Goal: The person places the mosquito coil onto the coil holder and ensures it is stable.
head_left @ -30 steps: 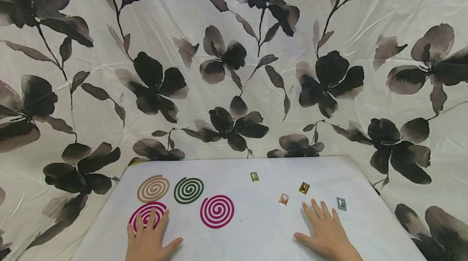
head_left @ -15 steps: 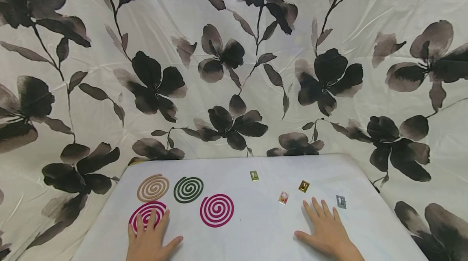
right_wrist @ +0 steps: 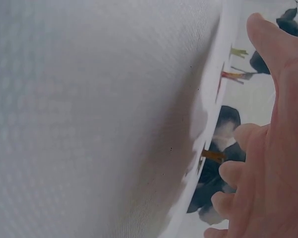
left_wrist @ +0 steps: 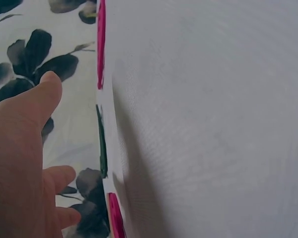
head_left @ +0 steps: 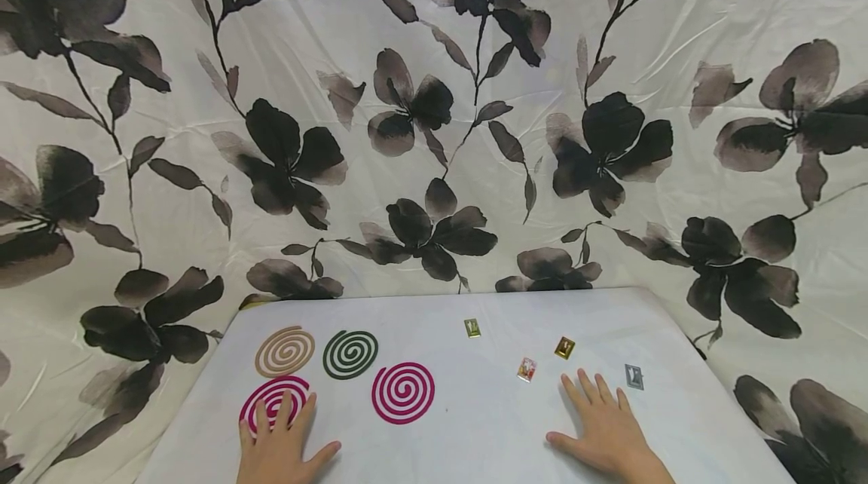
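Observation:
My left hand is spread palm down, its fingertips over the near side of a magenta mosquito coil. In the left wrist view the hand appears raised off the surface, holding nothing. A second magenta coil lies to its right, with a tan coil and a dark green coil behind. My right hand is spread too, nothing in it. Near its fingertips are small metal coil stands: silver, brown-gold and red-white. A yellow-green stand sits farther back.
A white-covered table bears all of these. Behind it and at both sides hangs a pale cloth with dark flowers. In the right wrist view some stands, such as a brown one, show parts sticking up.
The head view shifts slightly. Both hands, the coils and the stands keep practically the same places.

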A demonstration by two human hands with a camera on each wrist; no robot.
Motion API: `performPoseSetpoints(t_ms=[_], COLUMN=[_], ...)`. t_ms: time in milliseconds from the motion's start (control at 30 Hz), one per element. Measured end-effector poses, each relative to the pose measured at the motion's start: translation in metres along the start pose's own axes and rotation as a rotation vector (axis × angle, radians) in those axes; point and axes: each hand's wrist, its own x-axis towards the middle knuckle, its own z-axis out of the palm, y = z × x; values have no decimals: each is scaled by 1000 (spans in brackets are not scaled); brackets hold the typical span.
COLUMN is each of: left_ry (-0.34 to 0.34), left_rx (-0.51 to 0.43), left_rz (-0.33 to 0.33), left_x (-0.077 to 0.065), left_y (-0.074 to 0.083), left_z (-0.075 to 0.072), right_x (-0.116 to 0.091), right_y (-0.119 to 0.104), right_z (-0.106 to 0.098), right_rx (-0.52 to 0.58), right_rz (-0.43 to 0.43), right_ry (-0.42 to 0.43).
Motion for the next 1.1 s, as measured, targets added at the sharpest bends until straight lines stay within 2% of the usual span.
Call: performPoseSetpoints(t_ms=[333, 600, 733, 933, 1100], left_ry=[11, 3, 15, -9, 41], left_rx=[-19, -49, -49, -57, -56], left_rz=[19, 48, 49, 49, 77], left_x=[0, -1, -1, -3, -4], left_y=[-2, 1, 1, 5, 6], left_z=[0, 1, 2, -4, -4], right_x=[2, 2, 3, 5, 6], right_y=[-4, -7, -8, -12, -16], right_z=[-1, 0, 1, 1, 0], right_rx=[30, 78, 86, 113, 132], right_rz=[-25, 15, 16, 17, 2], right_ry=[-9, -40, -21, 2, 21])
